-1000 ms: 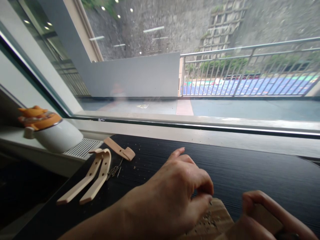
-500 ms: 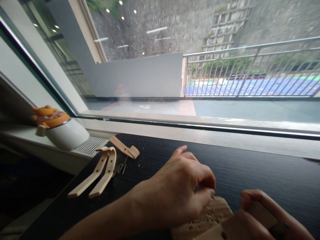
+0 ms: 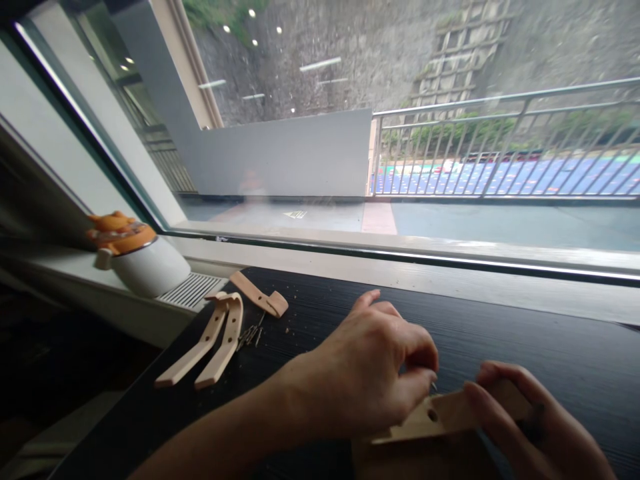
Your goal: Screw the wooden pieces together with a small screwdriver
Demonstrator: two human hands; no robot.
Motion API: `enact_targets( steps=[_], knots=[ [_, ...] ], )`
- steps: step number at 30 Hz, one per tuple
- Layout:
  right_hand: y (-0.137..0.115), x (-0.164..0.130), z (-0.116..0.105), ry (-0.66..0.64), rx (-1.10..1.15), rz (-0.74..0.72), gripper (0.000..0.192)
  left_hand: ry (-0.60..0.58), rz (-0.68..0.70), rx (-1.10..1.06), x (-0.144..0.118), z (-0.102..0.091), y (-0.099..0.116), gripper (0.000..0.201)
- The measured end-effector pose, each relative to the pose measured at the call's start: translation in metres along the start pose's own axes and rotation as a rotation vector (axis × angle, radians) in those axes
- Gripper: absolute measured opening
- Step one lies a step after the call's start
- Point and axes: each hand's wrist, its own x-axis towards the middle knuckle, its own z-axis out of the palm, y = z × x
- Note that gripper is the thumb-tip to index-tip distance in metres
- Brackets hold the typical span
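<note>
My left hand (image 3: 370, 367) is closed, thumb and forefinger pinching a small metal screw (image 3: 434, 385) whose end just shows. Beside it my right hand (image 3: 535, 427) grips a pale wooden hook piece (image 3: 450, 412) with a round dark hole, holding it tilted over the table; a dark object, hard to make out, also shows at that hand. Beneath the piece lies a wooden block (image 3: 425, 460), mostly in shadow and covered. On the left, two bent wooden hook pieces (image 3: 220, 360) lie side by side, with another wooden hook piece (image 3: 260, 297) behind them. Several thin screws (image 3: 251, 335) form a small pile nearby.
The black table (image 3: 310, 320) runs up to the white window sill (image 3: 350, 270). A white container with an orange animal-shaped lid (image 3: 150, 263) stands on the ledge at left, beside a slatted vent (image 3: 193, 291). Crumbs are scattered near the hook pieces.
My right hand has raised and turned the wooden piece leftward, close to the left fingertips, so it now covers the block's holes. The left hand keeps its pinch. The view has shifted slightly.
</note>
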Motion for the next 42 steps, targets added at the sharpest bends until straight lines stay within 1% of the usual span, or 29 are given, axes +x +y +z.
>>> enact_targets(
  steps=[3, 9, 15, 19, 21, 25, 27, 30, 31, 33, 35, 39, 42],
  knots=[
    [-0.002, 0.002, 0.001, 0.020, -0.045, -0.025, 0.025, -0.021, 0.000, 0.003, 0.000, 0.002, -0.001, 0.010],
    [-0.004, 0.003, 0.001, -0.019, -0.015, -0.047, 0.022, -0.077, 0.016, 0.035, 0.002, 0.010, -0.001, 0.010],
    [-0.009, 0.001, 0.003, 0.009, -0.005, -0.061, 0.022, -0.142, 0.061, 0.175, 0.008, 0.023, 0.001, 0.012],
    [-0.015, -0.001, 0.003, 0.014, 0.017, -0.076, 0.022, -0.171, 0.102, 0.279, 0.009, 0.027, 0.002, 0.015],
    [-0.019, -0.004, 0.004, 0.034, 0.034, -0.041, 0.022, -0.177, 0.131, 0.330, 0.009, 0.028, 0.003, 0.016],
    [-0.025, -0.007, 0.008, 0.138, 0.074, 0.023, 0.021, -0.156, 0.184, 0.396, 0.008, 0.034, 0.003, 0.014],
    [-0.024, -0.007, 0.008, 0.126, 0.081, 0.021, 0.022, -0.139, 0.205, 0.431, 0.008, 0.037, 0.004, 0.013],
    [-0.021, -0.005, 0.008, 0.069, 0.082, -0.007, 0.022, -0.128, 0.229, 0.476, 0.008, 0.040, 0.005, 0.011],
    [-0.021, -0.005, 0.007, 0.066, 0.087, -0.010, 0.022, -0.129, 0.237, 0.479, 0.008, 0.040, 0.005, 0.010],
    [-0.024, -0.006, 0.008, 0.103, 0.104, 0.013, 0.023, -0.139, 0.246, 0.468, 0.009, 0.041, 0.005, 0.008],
    [-0.029, -0.008, 0.009, 0.133, 0.123, 0.045, 0.023, -0.146, 0.229, 0.432, 0.010, 0.041, 0.003, 0.009],
    [-0.034, -0.011, 0.011, 0.120, 0.150, 0.070, 0.024, -0.158, 0.163, 0.303, 0.012, 0.041, -0.002, 0.015],
    [-0.033, -0.011, 0.010, 0.105, 0.155, 0.070, 0.022, -0.174, 0.139, 0.225, 0.015, 0.041, -0.005, 0.014]
  ],
)
